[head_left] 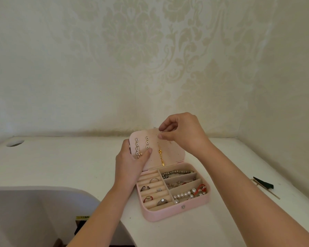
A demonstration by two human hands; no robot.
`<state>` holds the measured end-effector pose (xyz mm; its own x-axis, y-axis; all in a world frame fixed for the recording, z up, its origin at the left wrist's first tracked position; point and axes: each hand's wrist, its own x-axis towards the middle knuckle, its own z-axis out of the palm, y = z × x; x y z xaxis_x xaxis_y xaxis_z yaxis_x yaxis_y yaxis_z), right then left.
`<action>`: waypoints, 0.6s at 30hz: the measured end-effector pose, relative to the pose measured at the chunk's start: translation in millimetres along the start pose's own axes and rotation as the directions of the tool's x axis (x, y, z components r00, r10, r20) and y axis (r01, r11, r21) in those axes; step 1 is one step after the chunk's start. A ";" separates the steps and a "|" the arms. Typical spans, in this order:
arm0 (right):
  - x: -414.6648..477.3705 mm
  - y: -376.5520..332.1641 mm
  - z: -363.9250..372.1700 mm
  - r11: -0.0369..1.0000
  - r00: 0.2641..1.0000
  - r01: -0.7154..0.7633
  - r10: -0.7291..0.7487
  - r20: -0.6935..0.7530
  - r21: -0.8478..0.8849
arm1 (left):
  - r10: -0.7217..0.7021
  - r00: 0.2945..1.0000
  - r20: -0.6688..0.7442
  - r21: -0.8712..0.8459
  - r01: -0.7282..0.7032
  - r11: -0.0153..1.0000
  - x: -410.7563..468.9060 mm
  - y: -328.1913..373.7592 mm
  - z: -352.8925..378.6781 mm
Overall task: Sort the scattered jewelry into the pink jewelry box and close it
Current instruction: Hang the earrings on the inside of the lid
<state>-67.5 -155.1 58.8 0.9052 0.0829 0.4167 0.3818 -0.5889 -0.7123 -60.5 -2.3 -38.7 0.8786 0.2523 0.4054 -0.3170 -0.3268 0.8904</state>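
On the desk (61, 166), toward its middle and a little nearer the back edge than the front, the pink jewelry box (168, 213) lies open with its lid (175, 150) standing up and facing the person. The left hand (130, 161) grips the lid's left edge, thumb laid across the inner face and the other fingers curled out of sight behind it. The right hand (184, 132) is at the lid's top edge, thumb and forefinger pinched on a tiny bright piece (160, 134) too small to name, just above the gold earring (161, 155) that hangs on the lid. Left of that hang two silver earrings (137, 146). In the tray, rings (161, 201) sit in the rolls on the left; on the right a beaded bracelet (177, 172) fills the far compartment and a pearl bracelet (184, 195) the near one. A dark green item (263, 183) lies near the desk's right edge.
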 end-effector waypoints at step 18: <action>-4.1 -1.4 13.0 0.990 0.999 -0.044 0.043 0.014 0.135 | 0.020 1.000 0.012 0.017 -0.021 1.000 1.9 -4.4 0.8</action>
<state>-69.3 -144.2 50.8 0.9232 0.0688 0.3781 0.3632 -0.4782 -0.7997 -57.1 -1.0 -42.0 0.8763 0.2345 0.4209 -0.3288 -0.3474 0.8782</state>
